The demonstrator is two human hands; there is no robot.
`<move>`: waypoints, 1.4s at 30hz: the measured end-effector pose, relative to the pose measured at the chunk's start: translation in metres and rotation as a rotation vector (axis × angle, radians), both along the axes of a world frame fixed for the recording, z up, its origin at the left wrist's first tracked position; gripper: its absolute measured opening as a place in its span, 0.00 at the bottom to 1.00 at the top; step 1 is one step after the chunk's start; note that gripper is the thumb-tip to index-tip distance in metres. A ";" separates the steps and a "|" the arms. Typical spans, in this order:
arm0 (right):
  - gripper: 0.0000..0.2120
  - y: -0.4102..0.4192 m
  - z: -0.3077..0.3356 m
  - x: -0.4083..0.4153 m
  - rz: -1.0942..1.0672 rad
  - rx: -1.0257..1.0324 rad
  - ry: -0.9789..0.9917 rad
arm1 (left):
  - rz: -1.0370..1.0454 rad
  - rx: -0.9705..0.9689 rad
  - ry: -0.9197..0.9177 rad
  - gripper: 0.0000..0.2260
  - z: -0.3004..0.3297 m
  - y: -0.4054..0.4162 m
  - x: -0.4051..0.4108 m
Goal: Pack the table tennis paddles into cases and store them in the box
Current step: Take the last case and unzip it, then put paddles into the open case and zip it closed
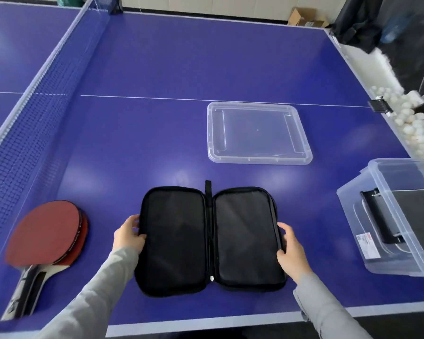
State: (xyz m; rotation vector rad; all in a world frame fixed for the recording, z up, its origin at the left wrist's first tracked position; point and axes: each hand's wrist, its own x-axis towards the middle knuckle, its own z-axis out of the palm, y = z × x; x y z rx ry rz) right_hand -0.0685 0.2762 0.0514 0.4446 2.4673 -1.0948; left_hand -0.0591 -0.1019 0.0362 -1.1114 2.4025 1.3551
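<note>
Paddles [47, 237], two stacked at nine o'clock; one open case [209, 238], left hand [129, 234] and right hand [290, 250] gripping its edges; lid [258, 133] twelve, box [399, 221] three

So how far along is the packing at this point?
Done: the lid is off the box, which already holds a dark item. In hand: left hand and right hand hold the empty case open. Left: casing the stacked paddles, then boxing.

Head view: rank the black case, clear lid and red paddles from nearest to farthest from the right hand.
1. Black case: right hand grips its right edge.
2. Clear lid: farther up the table.
3. Red paddles: far left, beyond the left hand.
</note>
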 end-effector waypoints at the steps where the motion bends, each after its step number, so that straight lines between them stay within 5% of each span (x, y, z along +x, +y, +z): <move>1: 0.33 0.000 -0.007 0.001 -0.002 0.025 -0.003 | -0.010 -0.005 0.002 0.22 -0.003 0.002 0.000; 8: 0.30 -0.022 -0.028 0.004 0.245 0.484 0.227 | -0.497 -0.605 -0.017 0.39 -0.020 0.041 0.020; 13: 0.32 -0.059 -0.054 0.004 0.663 0.582 0.185 | -0.826 -0.707 -0.032 0.39 -0.032 0.090 0.031; 32: 0.33 -0.051 -0.070 0.004 0.705 0.670 0.231 | -0.836 -0.707 -0.076 0.38 -0.053 0.075 0.035; 42: 0.33 -0.055 -0.047 0.003 0.567 0.592 0.246 | -0.649 -0.656 0.127 0.33 -0.010 0.032 0.050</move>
